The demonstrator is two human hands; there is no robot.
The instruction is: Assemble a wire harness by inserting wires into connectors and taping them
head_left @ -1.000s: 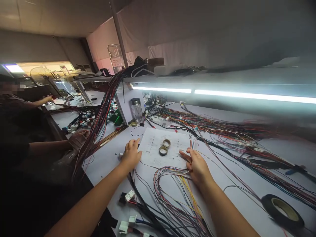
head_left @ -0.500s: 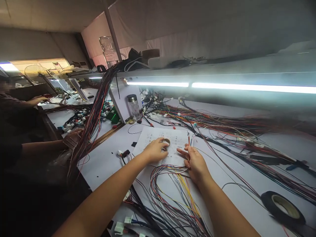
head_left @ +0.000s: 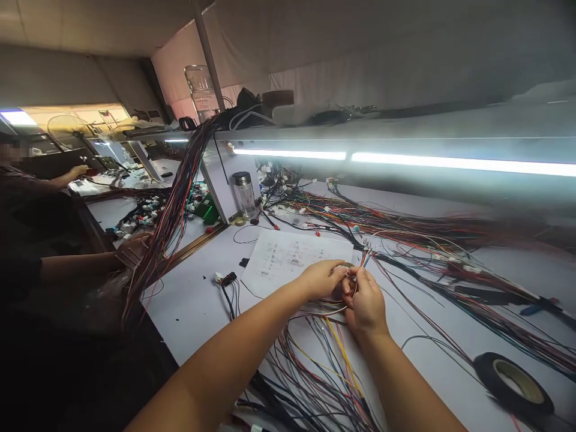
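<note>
Two hands (head_left: 346, 291), thin coloured wires (head_left: 333, 348)

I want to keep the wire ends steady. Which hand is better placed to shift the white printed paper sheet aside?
Probably the left hand: it lies over the white printed paper sheet, on its near edge. The right hand pinches the thin coloured wire ends beside the sheet.

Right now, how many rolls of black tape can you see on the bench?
1. The black tape roll lies flat at the bench's near right corner, right of the right hand. Wire bundles cover much of the bench, so others may be hidden.
</note>
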